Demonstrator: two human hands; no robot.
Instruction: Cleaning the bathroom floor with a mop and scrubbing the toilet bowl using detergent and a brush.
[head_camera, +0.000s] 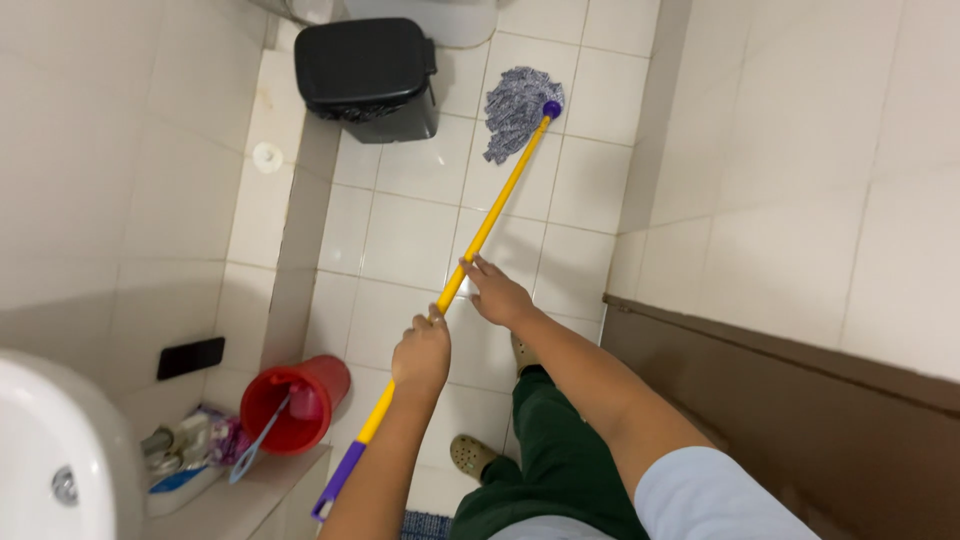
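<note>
White tiled floor (400, 240); mop (520, 110) rests on it.

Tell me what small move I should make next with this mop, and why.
Probably draw the mop head back toward your feet along the floor tiles. Both the left hand and right hand grip the yellow handle, and the head sits at full reach, close to the black bin, so little floor seems left ahead of it.
</note>
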